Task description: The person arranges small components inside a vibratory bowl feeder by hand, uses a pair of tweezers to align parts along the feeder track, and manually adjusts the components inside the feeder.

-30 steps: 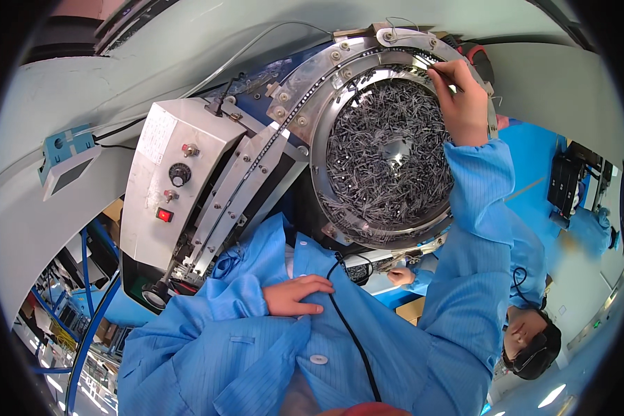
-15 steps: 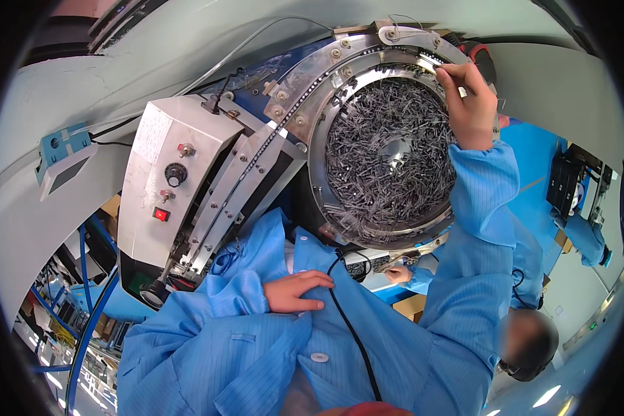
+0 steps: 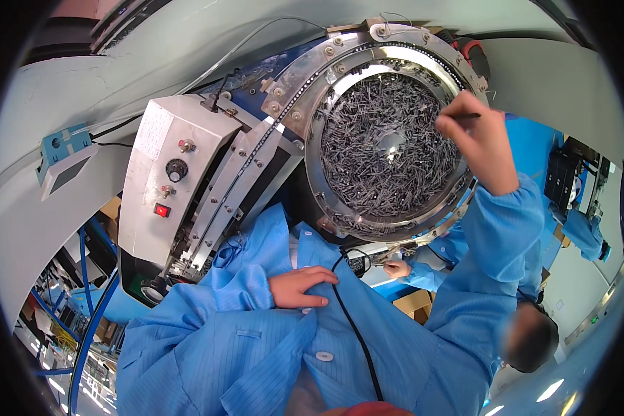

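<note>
My right hand (image 3: 482,137) is raised over the right rim of a round metal feeder bowl (image 3: 324,201), its fingers closed in a pinch. A thin dark rod-like piece (image 3: 470,115) shows at those fingers; its kind is too small to make out. Inside the bowl lies a heap of many thin, dark, pin-like parts (image 3: 378,156). Along the bowl's far edge a curved track (image 3: 310,84) carries a row of small parts. It runs on into a straight metal rail (image 3: 232,182). My left hand (image 3: 301,286) lies on the front of my blue smock, fingers stretched out, holding nothing.
Left of the rail stands a white control box (image 3: 145,201) with a knob (image 3: 176,170) and a red switch (image 3: 162,210). A black cable (image 3: 353,326) hangs down my smock. To the right are a blue table (image 3: 534,142) and a co-worker (image 3: 530,336); another person's hand (image 3: 396,269) shows below the bowl.
My right hand has moved from the track at the bowl's far right edge back toward me and slightly right. The dark rod-like piece now shows at its fingers. My left hand stays on the smock.
</note>
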### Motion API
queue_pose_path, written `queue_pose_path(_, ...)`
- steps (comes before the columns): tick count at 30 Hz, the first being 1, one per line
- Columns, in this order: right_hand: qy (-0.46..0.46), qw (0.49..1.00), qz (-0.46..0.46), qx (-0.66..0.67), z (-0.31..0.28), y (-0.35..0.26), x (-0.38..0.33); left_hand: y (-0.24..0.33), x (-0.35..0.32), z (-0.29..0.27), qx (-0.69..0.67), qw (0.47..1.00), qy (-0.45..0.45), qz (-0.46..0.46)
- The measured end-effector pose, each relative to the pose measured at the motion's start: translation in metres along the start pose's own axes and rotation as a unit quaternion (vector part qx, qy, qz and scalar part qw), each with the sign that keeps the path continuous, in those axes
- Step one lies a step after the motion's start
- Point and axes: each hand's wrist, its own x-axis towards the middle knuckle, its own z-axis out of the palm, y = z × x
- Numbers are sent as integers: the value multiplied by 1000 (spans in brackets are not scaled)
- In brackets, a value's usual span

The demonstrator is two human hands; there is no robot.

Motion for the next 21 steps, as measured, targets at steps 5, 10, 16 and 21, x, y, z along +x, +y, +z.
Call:
queue_pose_path(5, -95, 990, 70, -77, -10, -19, -19, 9, -3, 7, 10, 1000, -10, 6)
queue_pose_path(10, 21, 998, 55, 18, 1, -32, -24, 14, -9, 11, 29, 999, -16, 21)
queue_pose_path(16, 145, 970, 38, 192, 28, -30, 8, -6, -20, 17, 27, 997, -41, 65)
queue_pose_path(21, 169, 971, 20, 168, 51, -22, 50, -20, -20, -5, 15, 995, -81, 47)
